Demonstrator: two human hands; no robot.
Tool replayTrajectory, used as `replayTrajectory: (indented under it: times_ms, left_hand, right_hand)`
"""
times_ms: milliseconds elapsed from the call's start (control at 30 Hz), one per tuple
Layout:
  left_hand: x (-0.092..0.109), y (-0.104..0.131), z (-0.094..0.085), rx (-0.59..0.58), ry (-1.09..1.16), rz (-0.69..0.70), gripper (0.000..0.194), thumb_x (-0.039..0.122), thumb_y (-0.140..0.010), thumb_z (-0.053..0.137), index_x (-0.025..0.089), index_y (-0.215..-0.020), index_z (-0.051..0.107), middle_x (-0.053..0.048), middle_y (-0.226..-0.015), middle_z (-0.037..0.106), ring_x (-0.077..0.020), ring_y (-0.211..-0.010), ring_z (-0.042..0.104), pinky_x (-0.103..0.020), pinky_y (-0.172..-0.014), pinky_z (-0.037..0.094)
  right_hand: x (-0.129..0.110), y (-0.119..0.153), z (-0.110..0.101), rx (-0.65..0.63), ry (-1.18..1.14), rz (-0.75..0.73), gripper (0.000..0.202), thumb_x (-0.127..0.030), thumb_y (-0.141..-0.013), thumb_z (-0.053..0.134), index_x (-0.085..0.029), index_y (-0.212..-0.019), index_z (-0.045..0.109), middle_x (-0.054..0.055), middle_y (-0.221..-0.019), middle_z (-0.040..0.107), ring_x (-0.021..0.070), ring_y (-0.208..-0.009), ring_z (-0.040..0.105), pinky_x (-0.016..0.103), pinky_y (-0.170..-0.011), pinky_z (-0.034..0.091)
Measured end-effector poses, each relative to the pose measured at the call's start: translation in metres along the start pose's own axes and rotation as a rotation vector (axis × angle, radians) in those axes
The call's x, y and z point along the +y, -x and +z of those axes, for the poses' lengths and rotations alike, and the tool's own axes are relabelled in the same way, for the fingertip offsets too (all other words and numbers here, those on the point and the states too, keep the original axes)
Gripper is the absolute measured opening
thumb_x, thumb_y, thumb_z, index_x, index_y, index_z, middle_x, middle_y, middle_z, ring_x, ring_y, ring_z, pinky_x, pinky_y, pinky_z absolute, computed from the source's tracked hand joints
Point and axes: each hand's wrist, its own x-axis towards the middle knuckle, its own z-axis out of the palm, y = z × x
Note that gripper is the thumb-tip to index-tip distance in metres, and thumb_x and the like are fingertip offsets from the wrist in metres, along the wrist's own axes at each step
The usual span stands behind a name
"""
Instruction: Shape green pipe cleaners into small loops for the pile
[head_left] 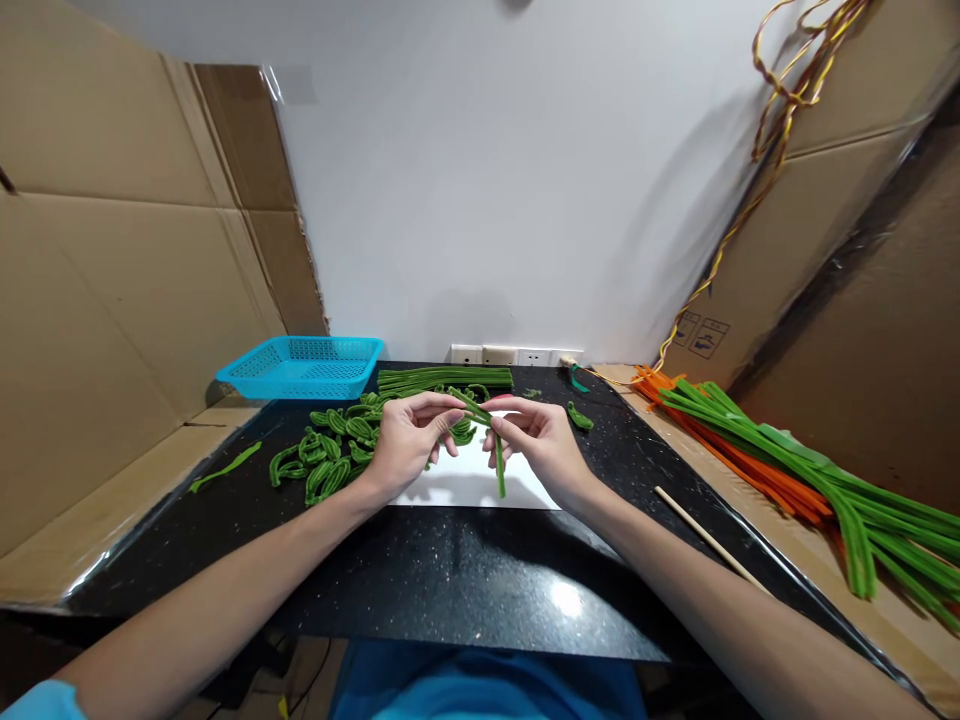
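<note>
Between my hands is a green pipe cleaner, bent near the middle, with one end hanging down over a white sheet. My left hand pinches its left part between thumb and fingers. Thumb and forefinger of my right hand are closed on it at the bend. Left of my left hand lies a heap of green pipe cleaners shaped into leaf-like loops. Behind the hands is a bundle of straight dark green pipe cleaners. A small red thing shows partly behind my right fingers.
A blue plastic basket stands at the back left. Bright green pipe cleaners and orange ones lie along the right edge. A thin wooden stick is near my right forearm. Cardboard walls flank the black tabletop; sockets line the back.
</note>
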Motion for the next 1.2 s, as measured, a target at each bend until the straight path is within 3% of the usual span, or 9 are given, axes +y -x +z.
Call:
replayTrajectory:
  times_ms: [233, 400, 533, 767, 967, 1200]
  left_hand:
    - [-0.0013, -0.0029, 0.0015, 0.051, 0.028, -0.019, 0.037, 0.042, -0.069, 0.091, 0.012, -0.083, 0.075, -0.003, -0.064, 0.07, -0.0091, -0.041, 0.057, -0.017, -0.033, 0.036]
    - [-0.0005, -0.0011, 0.0025, 0.058, 0.03, 0.013, 0.034, 0.041, -0.073, 0.089, 0.013, -0.087, 0.075, -0.001, -0.065, 0.068, -0.004, -0.039, 0.048, -0.016, -0.036, 0.036]
    - [-0.0006, -0.0008, 0.0012, 0.008, 0.044, -0.031, 0.038, 0.044, -0.074, 0.088, 0.015, -0.095, 0.074, 0.002, -0.062, 0.063, -0.0055, -0.038, 0.049, -0.016, -0.033, 0.032]
    - [0.0034, -0.0024, -0.0023, -0.086, 0.082, -0.102, 0.038, 0.045, -0.073, 0.089, 0.015, -0.093, 0.076, 0.006, -0.052, 0.049, -0.0024, -0.038, 0.037, -0.015, -0.034, 0.026]
    - [0.0037, 0.0006, 0.0024, -0.166, 0.02, -0.116, 0.041, 0.048, -0.074, 0.087, 0.013, -0.093, 0.077, 0.004, -0.048, 0.056, -0.0062, -0.037, 0.047, -0.016, -0.033, 0.033]
    - [0.0047, 0.0, 0.0036, -0.088, -0.023, -0.066, 0.038, 0.044, -0.069, 0.091, 0.011, -0.085, 0.08, 0.0, -0.05, 0.062, -0.0076, -0.036, 0.051, -0.018, -0.033, 0.038]
  right_hand:
    - [0.0, 0.0006, 0.0015, -0.01, 0.015, 0.008, 0.043, -0.046, -0.083, 0.08, -0.014, -0.11, 0.077, 0.004, -0.068, 0.072, 0.0155, -0.052, 0.067, 0.029, -0.048, 0.058]
    - [-0.0016, 0.0005, 0.0016, -0.024, 0.009, 0.006, 0.042, -0.047, -0.083, 0.08, -0.014, -0.11, 0.077, 0.004, -0.068, 0.072, 0.0155, -0.051, 0.067, 0.029, -0.048, 0.058]
    - [-0.0022, 0.0007, -0.0004, -0.024, -0.005, 0.001, 0.039, -0.046, -0.084, 0.08, -0.015, -0.107, 0.076, 0.004, -0.068, 0.072, 0.015, -0.051, 0.067, 0.028, -0.049, 0.058]
    - [0.0005, 0.0022, 0.0011, -0.06, -0.03, 0.016, 0.042, -0.047, -0.085, 0.078, -0.016, -0.113, 0.075, 0.004, -0.069, 0.072, 0.0158, -0.053, 0.068, 0.029, -0.052, 0.058]
    - [-0.001, 0.0018, 0.0022, -0.042, -0.026, 0.01, 0.041, -0.046, -0.084, 0.08, -0.016, -0.111, 0.075, 0.003, -0.067, 0.071, 0.0158, -0.057, 0.068, 0.027, -0.052, 0.058]
    - [0.0021, 0.0004, 0.0017, -0.055, 0.012, 0.011, 0.042, -0.048, -0.084, 0.079, -0.016, -0.109, 0.076, 0.004, -0.068, 0.071, 0.0155, -0.055, 0.067, 0.027, -0.05, 0.057]
